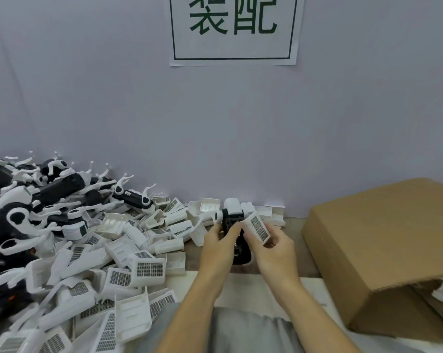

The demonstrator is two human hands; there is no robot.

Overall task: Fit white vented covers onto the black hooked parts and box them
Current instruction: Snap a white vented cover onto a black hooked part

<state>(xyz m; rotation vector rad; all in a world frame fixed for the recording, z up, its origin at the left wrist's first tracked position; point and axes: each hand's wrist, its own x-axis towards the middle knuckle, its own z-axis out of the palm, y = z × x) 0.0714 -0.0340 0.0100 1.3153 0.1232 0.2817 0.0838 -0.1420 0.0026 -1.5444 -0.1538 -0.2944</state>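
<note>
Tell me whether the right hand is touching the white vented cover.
Touching. The head view shows the right hand with its fingers wrapped around the white vented cover, gripping its lower edge.

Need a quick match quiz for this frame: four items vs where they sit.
Items:
1. vented cover
2. black part
3. cardboard box
4. sign

Places:
A. on the wall
B. right side of the table
C. in the left hand
D. in the right hand

Pairs: 1-D, 2-C, 3-B, 4-A
</note>
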